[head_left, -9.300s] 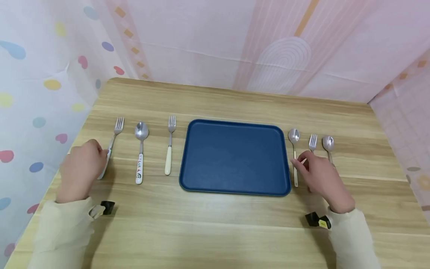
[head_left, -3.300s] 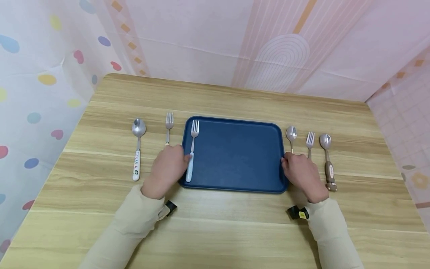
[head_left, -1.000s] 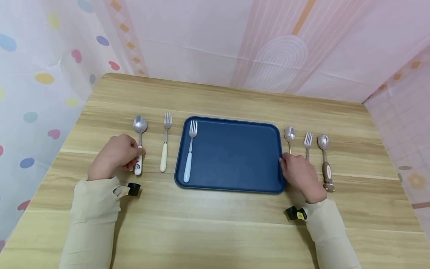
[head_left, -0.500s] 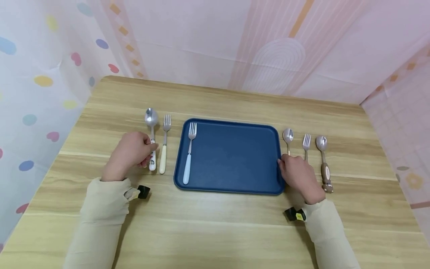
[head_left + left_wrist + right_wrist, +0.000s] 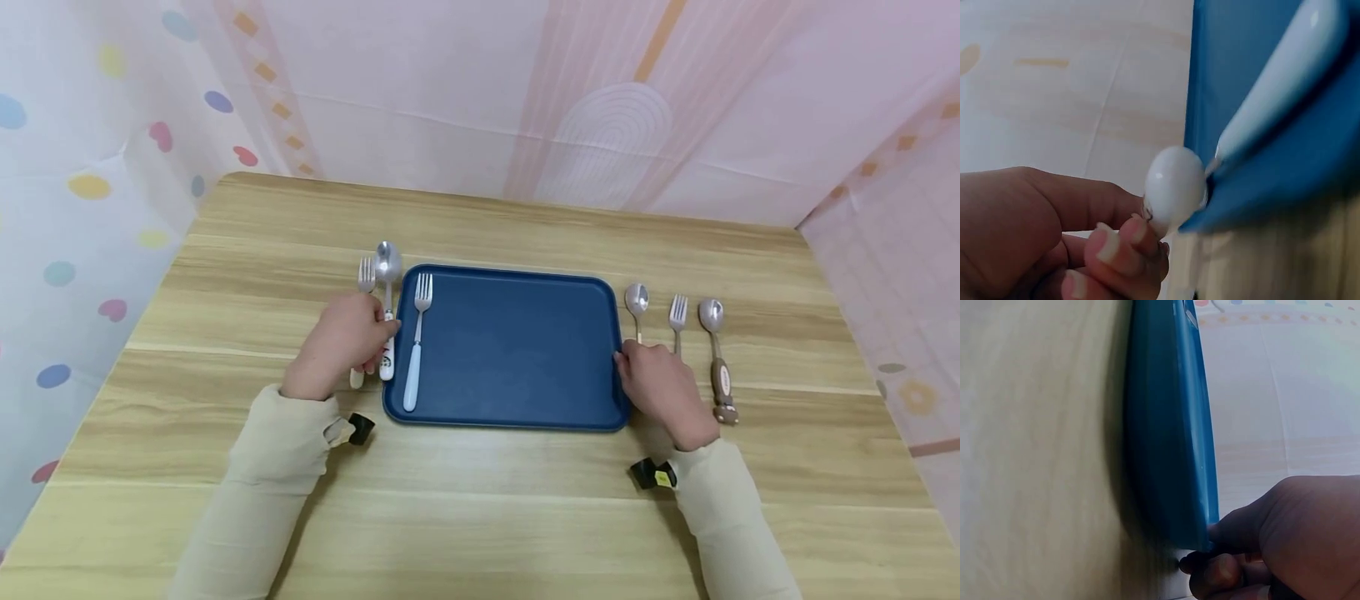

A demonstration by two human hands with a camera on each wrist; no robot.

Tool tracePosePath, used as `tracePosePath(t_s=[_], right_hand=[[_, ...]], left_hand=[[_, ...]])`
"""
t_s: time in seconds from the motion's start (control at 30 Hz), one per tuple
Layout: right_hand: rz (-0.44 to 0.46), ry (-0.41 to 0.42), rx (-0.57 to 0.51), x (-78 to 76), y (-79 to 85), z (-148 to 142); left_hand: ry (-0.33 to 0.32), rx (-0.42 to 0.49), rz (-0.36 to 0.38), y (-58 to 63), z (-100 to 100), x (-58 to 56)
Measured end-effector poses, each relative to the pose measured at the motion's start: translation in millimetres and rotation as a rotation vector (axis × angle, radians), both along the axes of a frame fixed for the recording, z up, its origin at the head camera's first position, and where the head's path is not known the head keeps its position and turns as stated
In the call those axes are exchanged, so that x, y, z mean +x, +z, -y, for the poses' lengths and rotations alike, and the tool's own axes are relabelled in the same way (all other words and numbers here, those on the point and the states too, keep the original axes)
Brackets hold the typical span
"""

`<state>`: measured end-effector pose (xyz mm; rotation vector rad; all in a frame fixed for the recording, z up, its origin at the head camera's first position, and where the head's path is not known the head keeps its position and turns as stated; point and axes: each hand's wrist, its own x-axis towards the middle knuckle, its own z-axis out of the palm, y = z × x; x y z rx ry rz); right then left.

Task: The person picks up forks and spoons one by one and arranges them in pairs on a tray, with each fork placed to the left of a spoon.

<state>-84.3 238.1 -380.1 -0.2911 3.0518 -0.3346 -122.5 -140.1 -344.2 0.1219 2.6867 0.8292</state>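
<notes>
In the head view, my left hand (image 5: 339, 343) pinches a spoon (image 5: 387, 262) by its white printed handle, over the left rim of the blue tray (image 5: 517, 350). The butt of the spoon handle (image 5: 1175, 184) faces the left wrist view, thumb and curled fingers around it. A fork with a pale blue handle (image 5: 415, 367) lies inside the tray, along its left side. Partly hidden behind the left hand is a cream-handled fork (image 5: 366, 273) on the table. My right hand (image 5: 660, 385) grips the tray's right rim; the right wrist view shows the thumb at the tray edge (image 5: 1200, 469).
Right of the tray lie a small spoon (image 5: 637, 298) and a fork (image 5: 678, 312), both partly covered by the right hand, and a spoon with a brown bear-shaped handle (image 5: 721, 379). The wooden table (image 5: 480, 517) meets patterned curtains (image 5: 450, 100) at the back and sides.
The blue-handled fork has gone from the table into the tray. My left hand then took the white-handled spoon and carried it right, past the cream-handled fork. My right hand moved onto the tray rim.
</notes>
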Motion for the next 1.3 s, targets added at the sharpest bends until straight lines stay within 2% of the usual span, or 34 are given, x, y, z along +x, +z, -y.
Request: tracePosePath(t_s=[0.1,0.23,0.37,0.57,0.73,1.03,1.3], right_hand=[[0.002,0.000,0.003,-0.8,0.4,2],[0.010,-0.007,0.010,-0.9,0.1,3],[0.011,-0.013,0.012,-0.9,-0.3,3],[0.013,-0.013,0.008,-0.9,0.1,4],[0.016,-0.015,0.013,-1.2,0.4,4],[0.012,-0.018,0.012,-0.8,1.3,4],[0.010,-0.022,0.016,-0.8,1.6,5]], left_hand=[[0.001,-0.009,0.010,-1.6,-10,1.0],[-0.001,-0.014,-0.024,-4.4,-22,2.8],[-0.039,-0.040,-0.053,-6.5,-32,3.2],[-0.062,-0.091,-0.046,-8.6,-44,3.1],[-0.064,-0.093,-0.016,-10.0,-52,6.1],[-0.067,-0.143,-0.006,-8.6,-65,10.5],[-0.070,-0.158,-0.019,-11.1,-66,12.4]])
